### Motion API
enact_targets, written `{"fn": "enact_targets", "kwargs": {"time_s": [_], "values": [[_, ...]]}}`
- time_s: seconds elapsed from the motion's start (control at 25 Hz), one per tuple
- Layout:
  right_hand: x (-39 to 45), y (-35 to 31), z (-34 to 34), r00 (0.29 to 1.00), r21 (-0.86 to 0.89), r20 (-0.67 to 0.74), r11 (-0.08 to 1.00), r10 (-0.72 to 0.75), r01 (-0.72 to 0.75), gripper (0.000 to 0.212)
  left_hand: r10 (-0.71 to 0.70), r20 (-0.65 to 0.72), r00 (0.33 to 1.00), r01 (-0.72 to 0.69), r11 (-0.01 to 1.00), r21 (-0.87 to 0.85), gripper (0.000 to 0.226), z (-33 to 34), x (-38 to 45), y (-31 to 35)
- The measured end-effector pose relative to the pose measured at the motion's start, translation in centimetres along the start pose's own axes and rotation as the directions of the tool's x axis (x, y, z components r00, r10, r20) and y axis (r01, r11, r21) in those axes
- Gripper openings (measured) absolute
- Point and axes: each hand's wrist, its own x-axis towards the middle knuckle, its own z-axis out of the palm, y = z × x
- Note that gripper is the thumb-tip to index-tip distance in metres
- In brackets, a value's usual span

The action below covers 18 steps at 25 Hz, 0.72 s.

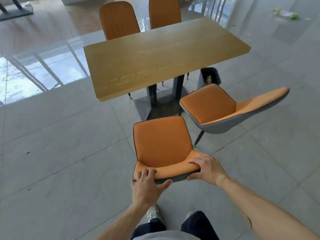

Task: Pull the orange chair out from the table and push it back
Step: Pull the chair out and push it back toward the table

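An orange chair (pixel 161 142) with a grey back shell stands on the tiled floor, clear of the wooden table (pixel 155 56), its seat front facing the table's near edge. My left hand (pixel 147 184) grips the left part of the backrest's top edge, fingers over the orange side and thumb on the grey back. At the right end of that edge my right hand (pixel 207 168) holds it the same way. The chair's legs are hidden under its seat.
A second orange chair (pixel 218 104) stands to the right, turned sideways near the table's corner. Two more orange chairs (pixel 119 21) are tucked in at the far side. A grey bin (pixel 210 76) sits under the table's right end. The table's dark pedestal base (pixel 155 104) lies ahead.
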Motion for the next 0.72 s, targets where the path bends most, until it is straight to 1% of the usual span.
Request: {"fn": "enact_targets", "kwargs": {"time_s": [0.2,0.36,0.48,0.6,0.72], "values": [[3.9,4.0,-3.5,0.994,-0.037,0.052,0.994,-0.100,0.102,0.085,-0.084,-0.018,0.996,0.085,0.996,0.031,0.087,0.4,2.4,4.5],[7.0,7.8,-6.6,0.983,-0.041,0.071,0.984,-0.170,0.173,0.082,-0.154,-0.024,0.988,0.153,0.988,-0.014,0.090,0.7,4.8,9.1],[8.7,9.9,-8.7,0.977,-0.063,0.087,0.978,-0.193,0.199,0.079,-0.181,-0.004,0.983,0.181,0.983,-0.012,0.088,0.6,6.6,12.0],[9.5,11.2,-9.6,0.971,-0.065,0.102,0.973,-0.214,0.221,0.082,-0.215,0.003,0.977,0.215,0.976,-0.033,0.087,1.0,7.3,13.2],[9.8,11.4,-9.7,0.966,-0.063,0.109,0.968,-0.236,0.243,0.086,-0.213,0.003,0.977,0.213,0.976,-0.045,0.087,1.3,7.5,13.1]]}}
